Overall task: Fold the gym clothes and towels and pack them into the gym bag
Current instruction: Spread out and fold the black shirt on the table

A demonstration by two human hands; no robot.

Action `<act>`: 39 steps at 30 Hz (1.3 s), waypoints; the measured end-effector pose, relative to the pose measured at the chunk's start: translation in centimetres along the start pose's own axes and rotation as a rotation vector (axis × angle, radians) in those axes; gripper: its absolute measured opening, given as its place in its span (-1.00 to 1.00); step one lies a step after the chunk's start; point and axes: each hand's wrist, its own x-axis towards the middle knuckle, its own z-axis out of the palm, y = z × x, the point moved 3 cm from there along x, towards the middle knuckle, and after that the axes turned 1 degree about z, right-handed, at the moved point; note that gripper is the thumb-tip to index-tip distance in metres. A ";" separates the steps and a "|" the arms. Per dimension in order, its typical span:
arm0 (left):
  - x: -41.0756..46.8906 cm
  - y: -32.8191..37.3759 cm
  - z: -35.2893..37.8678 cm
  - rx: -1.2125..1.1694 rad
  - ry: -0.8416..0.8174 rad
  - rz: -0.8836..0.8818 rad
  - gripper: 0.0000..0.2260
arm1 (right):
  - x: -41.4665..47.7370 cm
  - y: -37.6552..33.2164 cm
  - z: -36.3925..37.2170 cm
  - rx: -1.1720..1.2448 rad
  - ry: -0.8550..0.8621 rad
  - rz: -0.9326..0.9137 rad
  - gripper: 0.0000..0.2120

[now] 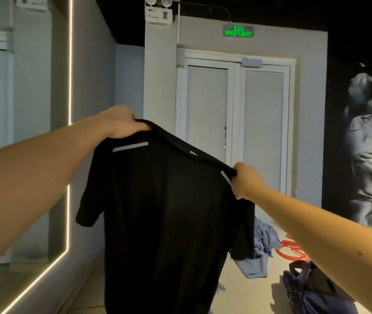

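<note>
Head view: left hand (121, 122) gripped one shoulder of the black t-shirt (164, 211), fingers (140, 127) curled over the seam and pinching the cloth. Shirt hung free in the air between both arms, collar edge up, hem end down past the bottom of frame, so its long axis ran vertical. Shoulder line sloped from the higher left grip down to the lower right one, and short sleeves drooped at each side. Right hand (246, 182) held the other shoulder, fingers closed in a pinch on the fabric just beside a pale strip. Cloth sat directly under both grips, neither hand nearer. Lower right on the floor (248, 298) lay a blue heap of clothes (264, 241), then the gym bag (311, 291), dark blue, closer to the right arm. Next step likely needed a lengthwise fold, sleeves brought inward first.
</note>
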 end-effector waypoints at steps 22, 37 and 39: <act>0.0 0.3 -4.9 -0.463 0.177 0.116 -0.65 | 0.5 -3.0 -18.4 0.422 0.668 -0.371 -0.76; 5.6 -4.5 21.9 -0.217 -0.153 0.060 -0.71 | 9.7 9.4 2.1 0.084 0.216 -0.060 -0.77; 6.7 -5.0 28.0 -0.194 -0.205 0.036 -0.74 | 11.3 12.2 6.9 0.035 0.151 -0.006 -0.78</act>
